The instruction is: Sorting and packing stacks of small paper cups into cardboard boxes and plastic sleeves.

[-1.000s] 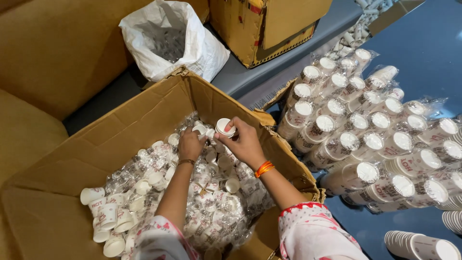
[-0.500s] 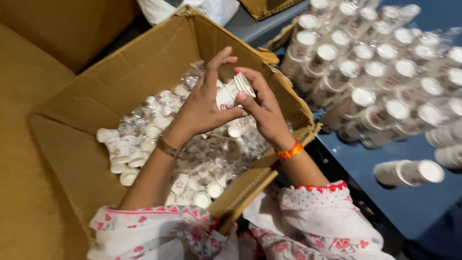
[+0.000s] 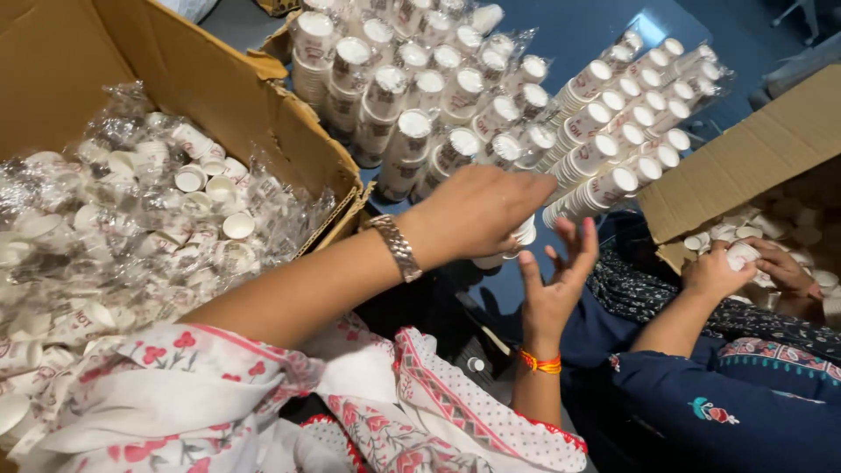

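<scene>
My left hand, with a metal watch on the wrist, reaches right across my body and grips a short stack of white paper cups that shows under its fingers. Just below it my right hand, with an orange band at the wrist, is held palm up with fingers spread and nothing in it. Both hands hover over the blue surface in front of the rows of sleeved cup stacks. The open cardboard box of loose and bagged cups lies to my left.
A person in dark blue clothing sits at my right, their hands holding a cup over a second cardboard box of cups. More cup stacks lean between the two boxes.
My hands have left the box and swung right with the cups. The view has turned right, bringing the other person and the second box into sight. My right hand has let go and spread.
</scene>
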